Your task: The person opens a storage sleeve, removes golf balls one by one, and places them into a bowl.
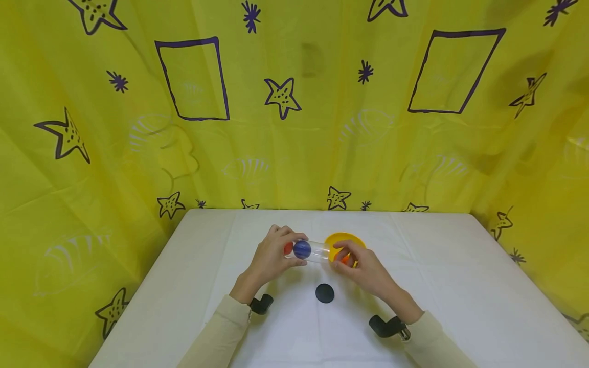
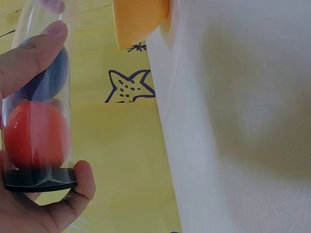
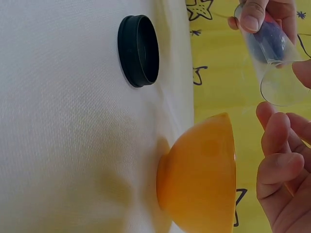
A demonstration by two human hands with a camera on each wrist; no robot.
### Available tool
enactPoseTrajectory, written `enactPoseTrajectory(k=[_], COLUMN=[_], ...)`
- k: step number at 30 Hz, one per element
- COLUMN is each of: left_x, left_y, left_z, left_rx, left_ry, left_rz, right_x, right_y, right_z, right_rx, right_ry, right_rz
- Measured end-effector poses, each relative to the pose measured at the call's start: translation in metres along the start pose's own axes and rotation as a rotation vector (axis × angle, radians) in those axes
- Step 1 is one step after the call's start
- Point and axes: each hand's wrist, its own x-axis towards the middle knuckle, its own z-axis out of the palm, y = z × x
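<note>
Loading the tube (image 1: 319, 251), seemingly.
Head: left hand (image 1: 271, 251) grips it. Left wrist: red ball (image 2: 36, 136), blue ball (image 2: 54, 80) within that grip. Right wrist: right hand (image 3: 286, 167), loosely curled, empty, by the tube's far end; next move calls for steadiness.

One tube (image 1: 319, 250), bowl (image 3: 204, 174) — perhaps three balls (image 1: 302, 249)

A yellow curtain (image 1: 313, 145) hangs in folds behind a white table (image 1: 184, 306) and along both sides, printed with dark stars (image 1: 282, 97), bursts (image 1: 365, 72) and frames (image 1: 223, 79), plus pale fish (image 1: 366, 127). Faint creases (image 1: 416, 260) and soft shadows (image 2: 233, 121) mark the tabletop.
</note>
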Motion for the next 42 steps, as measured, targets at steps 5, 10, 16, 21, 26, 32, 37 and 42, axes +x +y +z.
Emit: enactPoseTrajectory(k=[5,10,16,21,26,32,37,42], left_x=[-0.0002,0.0,-0.0002,-0.0011,-0.0009,-0.0008,-0.0001,-0.0003], left_y=[0.0018,0.002,0.0005,0.0006,0.001,0.0005,0.0007,0.0005], left_z=[-0.0008,-0.0009,0.0008,0.0014,0.0009,0.0008,0.0012,0.0015], left_rx=[-0.006,0.006,0.012,0.012,0.002,0.001,0.002,0.0], left_ry=[0.001,-0.001,0.011,0.018,0.024,0.018,0.012,0.013], left_rz=[0.0,0.003,0.012,0.019,0.032,0.027,0.017,0.018], right_x=[-0.0005,-0.0008,-0.0011,-0.001,-0.0006,0.0,0.0002,-0.0003], right_y=[0.0013,0.0014,0.001,0.0014,0.0015,0.0021,0.0026,0.002], right_z=[0.0019,0.0024,0.0024,0.0023,0.0018,0.0001,-0.0001,0.001], right_rx=[0.009,0.015,0.019,0.018,0.009,-0.013,-0.023,-0.03], right_ry=[-0.015,-0.023,-0.018,-0.018,-0.022,-0.036,-0.04,-0.042], right_rz=[-0.024,-0.023,-0.042,-0.044,-0.031,0.011,0.01,0.014])
